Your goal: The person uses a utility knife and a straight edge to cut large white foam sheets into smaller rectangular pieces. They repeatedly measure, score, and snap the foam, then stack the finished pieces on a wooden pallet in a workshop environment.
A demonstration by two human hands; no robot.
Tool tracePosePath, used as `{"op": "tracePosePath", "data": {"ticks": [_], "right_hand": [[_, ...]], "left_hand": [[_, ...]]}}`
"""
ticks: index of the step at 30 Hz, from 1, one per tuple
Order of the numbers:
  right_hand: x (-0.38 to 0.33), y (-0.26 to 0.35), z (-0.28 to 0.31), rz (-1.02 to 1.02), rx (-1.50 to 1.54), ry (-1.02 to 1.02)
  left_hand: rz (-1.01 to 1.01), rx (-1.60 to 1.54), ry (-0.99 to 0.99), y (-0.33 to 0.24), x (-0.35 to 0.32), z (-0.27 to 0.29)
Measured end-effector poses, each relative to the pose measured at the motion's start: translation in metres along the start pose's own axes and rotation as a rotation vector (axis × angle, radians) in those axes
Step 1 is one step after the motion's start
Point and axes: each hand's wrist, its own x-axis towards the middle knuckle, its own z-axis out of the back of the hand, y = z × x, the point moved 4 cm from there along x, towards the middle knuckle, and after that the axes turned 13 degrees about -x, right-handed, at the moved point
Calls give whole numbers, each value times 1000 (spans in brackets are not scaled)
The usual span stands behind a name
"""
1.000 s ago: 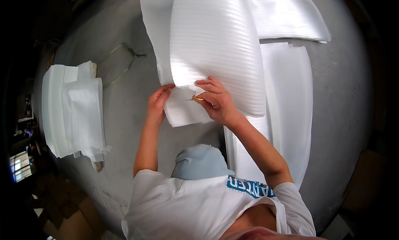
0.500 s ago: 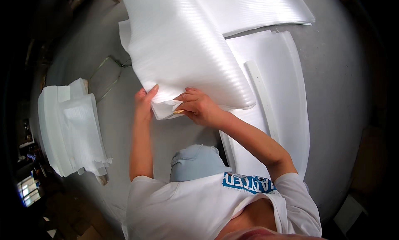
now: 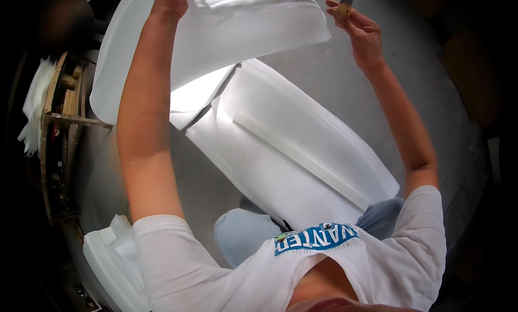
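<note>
At the top of the view my left hand point(image 3: 171, 0) is closed at a raised white foam sheet point(image 3: 216, 39), its fingertips partly hidden. The sheet is finely ribbed, and several layers show along its upper folded edge. Off to the right, my right hand point(image 3: 364, 36) grips a knife point(image 3: 345, 4) by its tan handle. The grey blade points upward and runs out of the picture. A gap separates that hand from the foam sheet.
More white foam sheets point(image 3: 324, 139) lie stacked in front of my knees, with a long narrow white strip point(image 3: 302, 158) across them. A wooden rack point(image 3: 70, 117) stands at the left. Beside my left sleeve is another foam stack point(image 3: 108, 258).
Both hands have moved up and apart from the folded sheet corner near my lap. The raised sheet has shifted up and left. My right hand still holds the knife, whose blade now shows.
</note>
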Motion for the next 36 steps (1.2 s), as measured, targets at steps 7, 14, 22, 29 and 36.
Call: {"op": "tracePosePath", "data": {"ticks": [7, 14, 22, 29, 36], "right_hand": [[-22, 14, 362, 21, 121, -305], [-2, -62, 558, 81, -334, -130], [-138, -194, 483, -185, -669, -96], [-221, -280, 479, -184, -1024, -26], [-239, -311, 455, -213, -1052, 12]], "left_hand": [[-260, 86, 259, 34, 25, -293], [88, -337, 63, 164, -138, -467], [817, -645, -705, 391, -408, -514], [1118, -432, -577, 429, -502, -512], [1179, -218, -549, 447, -548, -507]]}}
